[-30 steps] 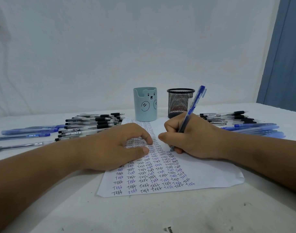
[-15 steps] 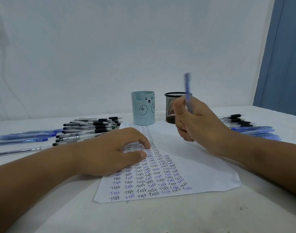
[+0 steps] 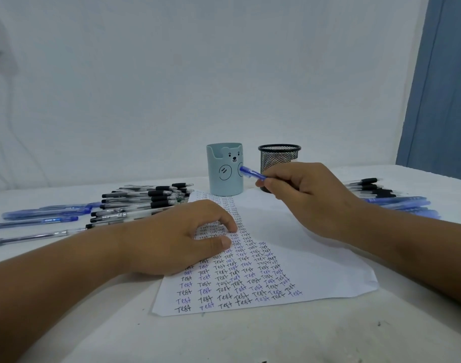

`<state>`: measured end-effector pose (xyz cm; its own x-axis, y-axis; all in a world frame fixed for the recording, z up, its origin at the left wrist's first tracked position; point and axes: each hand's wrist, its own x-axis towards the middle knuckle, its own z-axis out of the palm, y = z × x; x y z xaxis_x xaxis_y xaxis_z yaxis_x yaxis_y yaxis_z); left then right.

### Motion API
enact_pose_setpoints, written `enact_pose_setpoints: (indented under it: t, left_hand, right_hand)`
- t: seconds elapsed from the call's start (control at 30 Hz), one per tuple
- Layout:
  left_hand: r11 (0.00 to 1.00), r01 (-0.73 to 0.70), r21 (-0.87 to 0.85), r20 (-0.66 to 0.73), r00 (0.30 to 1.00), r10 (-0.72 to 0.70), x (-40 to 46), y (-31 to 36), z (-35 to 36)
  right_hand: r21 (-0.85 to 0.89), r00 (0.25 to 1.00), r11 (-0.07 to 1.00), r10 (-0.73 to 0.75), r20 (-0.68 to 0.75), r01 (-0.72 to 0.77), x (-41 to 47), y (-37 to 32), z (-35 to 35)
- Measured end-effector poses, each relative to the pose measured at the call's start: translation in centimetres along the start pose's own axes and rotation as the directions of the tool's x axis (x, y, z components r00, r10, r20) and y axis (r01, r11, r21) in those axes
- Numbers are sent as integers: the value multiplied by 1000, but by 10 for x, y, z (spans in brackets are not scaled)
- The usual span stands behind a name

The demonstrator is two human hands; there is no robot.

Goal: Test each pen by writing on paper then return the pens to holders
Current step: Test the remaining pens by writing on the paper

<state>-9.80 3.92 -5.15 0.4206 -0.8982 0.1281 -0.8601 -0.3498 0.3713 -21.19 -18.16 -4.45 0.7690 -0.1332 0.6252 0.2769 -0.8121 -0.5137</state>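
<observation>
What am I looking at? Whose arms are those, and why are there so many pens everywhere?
There is no machine here. A person wears a camera on their head, so you see what they see: their own two arms reaching forward over a white table.

The right hand holds a blue pen up in the air, pointing toward a light blue cup with a bear face. Beside it stands a black mesh cup. Both are pen holders.

The left hand rests on a sheet of paper with its fingers curled. The paper is covered with the word "Test", written many times in black and blue, which is how each pen gets tried.

More pens lie in a pile on the left and a pile on the right.
</observation>
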Motion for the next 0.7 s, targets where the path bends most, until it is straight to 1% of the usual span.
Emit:
enact_pose_setpoints:
  t: [0.07,0.2,0.33,0.47,0.53,0.6,0.7]
  left_hand:
    - [1000,8,-1,2,1000,-8,0,0,0]
    - [1000,7,-1,7,1000,-7,-1,0,-1]
    - [1000,22,-3,7,1000,-22,-2,2,-1]
    - [1000,30,-2,5,1000,-30,-3,3,-2]
    - [999,50,-12,4,999,-50,-4,2,-2]
    - [997,73,-40,-6,997,-73,-4,5,-2]
    - [992,111,-65,-37,993,-114,-4,10,-1]
  right_hand:
    - [9,1000,1000,14,-8,-14,-1,-1,0]
    - [-75,1000,997,12,10,-11,-1,-1,0]
    - [-61,999,998,12,35,-10,-1,1,-1]
    - [-88,991,996,32,128,-21,5,1,-8]
    - [-109,980,993,71,188,-51,11,4,-20]
    - [-206,961,975,135,240,-86,17,12,-39]
    - [-372,934,920,234,269,-123,23,30,-74]
